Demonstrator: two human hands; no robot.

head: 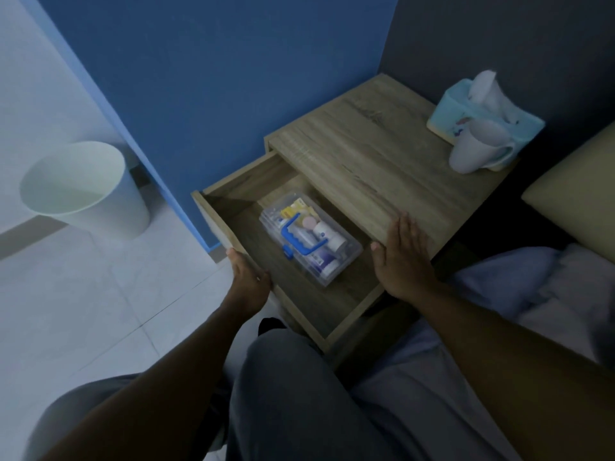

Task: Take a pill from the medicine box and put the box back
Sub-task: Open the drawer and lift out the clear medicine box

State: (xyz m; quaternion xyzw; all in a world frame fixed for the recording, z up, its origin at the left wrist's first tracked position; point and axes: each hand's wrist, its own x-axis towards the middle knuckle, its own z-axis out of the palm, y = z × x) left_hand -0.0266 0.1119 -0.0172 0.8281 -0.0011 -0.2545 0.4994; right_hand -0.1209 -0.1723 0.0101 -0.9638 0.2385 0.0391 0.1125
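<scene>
A clear plastic medicine box (pixel 339 257) with a blue handle and latch lies flat inside the pulled-out wooden drawer (pixel 229 207) of a bedside table. Small bottles and packets show through its lid, which is closed. My left hand (pixel 248 276) grips the drawer's front panel at its near left part. My right hand (pixel 404 257) rests flat, fingers spread, on the front edge of the tabletop, just right of the box and not touching it.
On the tabletop (pixel 382 154) at the back right stand a light blue tissue box (pixel 466 111) and a white mug (pixel 476 148). A white waste bin (pixel 86 191) stands on the tiled floor to the left. A bed with pillows (pixel 579 188) lies to the right; my knees are below the drawer.
</scene>
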